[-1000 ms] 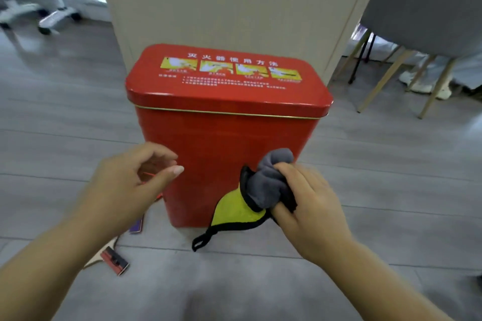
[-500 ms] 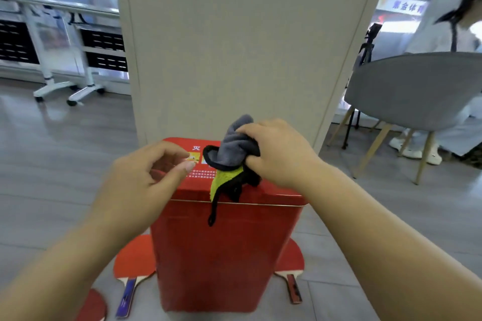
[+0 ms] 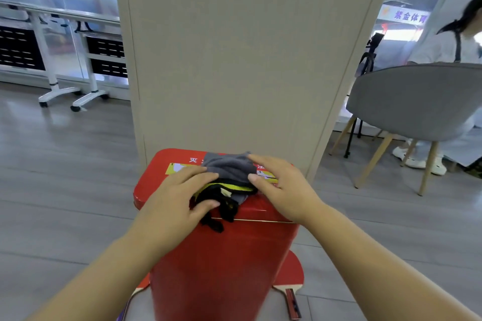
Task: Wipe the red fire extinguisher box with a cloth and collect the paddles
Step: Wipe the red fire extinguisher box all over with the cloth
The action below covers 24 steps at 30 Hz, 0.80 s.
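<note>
- Pressing from both sides, we hold the cloth (image 3: 229, 169) bunched on the lid of the red fire extinguisher box (image 3: 221, 268).
- Our left hand (image 3: 177, 198) lies on the cloth's left edge and our right hand (image 3: 284, 187) touches its right edge. The fingers (image 3: 191, 172) of both are straight and grip nothing.
- The cloth runs back-to-front across the lid, so we judge the wipe goes sideways.
- At the box's foot, on the floor, the right paddle (image 3: 293, 273) lies below our right hand and the left paddle (image 3: 143, 284) below our left.

Left paddle (image 3: 143, 284) and right paddle (image 3: 294, 273) largely behind the box (image 3: 221, 268), its base out of frame.
</note>
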{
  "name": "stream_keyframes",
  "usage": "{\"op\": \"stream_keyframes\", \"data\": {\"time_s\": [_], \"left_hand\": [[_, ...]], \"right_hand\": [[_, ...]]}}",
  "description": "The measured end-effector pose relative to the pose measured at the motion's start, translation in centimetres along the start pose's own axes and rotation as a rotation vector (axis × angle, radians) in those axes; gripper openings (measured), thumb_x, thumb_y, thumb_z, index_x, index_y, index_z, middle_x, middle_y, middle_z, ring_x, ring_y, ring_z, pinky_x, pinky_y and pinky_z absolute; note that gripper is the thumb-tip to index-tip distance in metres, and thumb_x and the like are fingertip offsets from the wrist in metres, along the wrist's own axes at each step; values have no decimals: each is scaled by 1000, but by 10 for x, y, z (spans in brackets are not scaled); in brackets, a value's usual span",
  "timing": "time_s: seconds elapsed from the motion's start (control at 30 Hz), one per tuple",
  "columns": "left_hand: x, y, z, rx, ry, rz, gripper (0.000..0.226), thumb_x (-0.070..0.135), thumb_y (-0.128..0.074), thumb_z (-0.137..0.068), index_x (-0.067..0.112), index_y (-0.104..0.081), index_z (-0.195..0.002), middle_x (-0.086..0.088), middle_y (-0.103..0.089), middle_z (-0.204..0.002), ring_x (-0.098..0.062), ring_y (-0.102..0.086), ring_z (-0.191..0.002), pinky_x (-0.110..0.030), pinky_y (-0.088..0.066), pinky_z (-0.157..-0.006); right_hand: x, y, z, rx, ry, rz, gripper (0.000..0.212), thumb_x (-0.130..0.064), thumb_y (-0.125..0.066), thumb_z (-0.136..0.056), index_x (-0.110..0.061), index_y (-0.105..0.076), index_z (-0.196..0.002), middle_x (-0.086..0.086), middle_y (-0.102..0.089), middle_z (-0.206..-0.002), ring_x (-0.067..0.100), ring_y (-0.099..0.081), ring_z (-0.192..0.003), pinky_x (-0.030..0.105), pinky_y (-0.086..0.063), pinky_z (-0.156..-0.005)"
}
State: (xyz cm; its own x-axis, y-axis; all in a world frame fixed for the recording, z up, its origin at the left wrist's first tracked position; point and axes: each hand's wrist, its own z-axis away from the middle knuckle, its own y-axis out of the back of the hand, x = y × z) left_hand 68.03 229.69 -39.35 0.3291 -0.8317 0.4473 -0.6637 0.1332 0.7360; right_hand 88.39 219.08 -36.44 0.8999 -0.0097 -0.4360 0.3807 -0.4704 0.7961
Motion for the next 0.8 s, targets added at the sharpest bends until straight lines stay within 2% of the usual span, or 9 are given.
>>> {"op": "stream_keyframes", "data": {"time_s": [0.1,0.23,0.3,0.37,0.47,0.53,0.6,0.7,0.8], "left_hand": [[-8,-7,-12,51,37,-67,40,29,-61,-72,18,-68,-109,4,-65,-115,-16,-57,-108,-16,-34,-91],[-3,-10,-19,84,72,-195,40,23,-55,-69,15,-69,-106,-9,-62,-118,-39,-55,-103,-42,-44,-90],[8,-11,-16,153,5,-230,42,27,-50,-71,17,-67,-108,-10,-58,-122,-38,-50,-105,-47,-44,-89],[23,-16,-9,181,-143,-232,42,32,-52,-74,20,-65,-112,-6,-56,-127,-34,-49,-109,-46,-39,-95],[39,-38,3,99,-314,-338,55,51,-63,-70,31,-56,-122,1,-53,-134,-28,-48,-117,-55,-32,-101],[38,-56,8,21,-304,-470,76,59,-73,-57,37,-51,-125,3,-53,-135,-26,-43,-122,-60,-22,-104],[29,-67,10,-21,-267,-525,87,53,-83,-46,38,-51,-125,4,-56,-134,-26,-40,-122,-57,-16,-107],[17,-71,10,47,-275,-534,73,34,-79,-58,42,-49,-125,7,-58,-131,-23,-40,-121,-49,-11,-109],[9,-74,8,135,-305,-523,54,34,-65,-72,44,-49,-123,10,-59,-129,-21,-41,-120,-45,-10,-110]], "right_hand": [[24,7,-1,-20,-79,149,40,-31,-55,-94,-17,-54,-132,-1,-56,-133,18,-46,-124,17,-26,-99],[52,12,-14,-89,-229,225,45,-40,-50,-95,-22,-49,-136,0,-52,-137,19,-43,-127,32,-32,-105],[63,14,-24,-138,-269,240,51,-44,-51,-94,-23,-43,-140,0,-47,-142,20,-39,-130,35,-31,-107],[72,14,-32,-210,-290,228,59,-46,-52,-92,-24,-35,-144,2,-40,-147,22,-34,-134,37,-28,-110],[80,10,-41,-318,-303,142,65,-43,-53,-93,-27,-24,-149,4,-31,-153,24,-25,-140,39,-20,-115],[84,7,-45,-379,-305,68,65,-41,-51,-94,-27,-21,-150,4,-25,-155,24,-21,-142,41,-17,-117],[86,4,-46,-420,-348,16,65,-42,-49,-95,-25,-21,-150,5,-25,-155,24,-24,-141,41,-20,-116],[87,2,-45,-404,-380,12,63,-43,-49,-95,-22,-25,-149,8,-31,-150,26,-34,-135,41,-29,-111],[87,1,-43,-359,-383,-21,60,-42,-51,-94,-21,-31,-146,9,-39,-145,27,-41,-129,44,-35,-107]]}}
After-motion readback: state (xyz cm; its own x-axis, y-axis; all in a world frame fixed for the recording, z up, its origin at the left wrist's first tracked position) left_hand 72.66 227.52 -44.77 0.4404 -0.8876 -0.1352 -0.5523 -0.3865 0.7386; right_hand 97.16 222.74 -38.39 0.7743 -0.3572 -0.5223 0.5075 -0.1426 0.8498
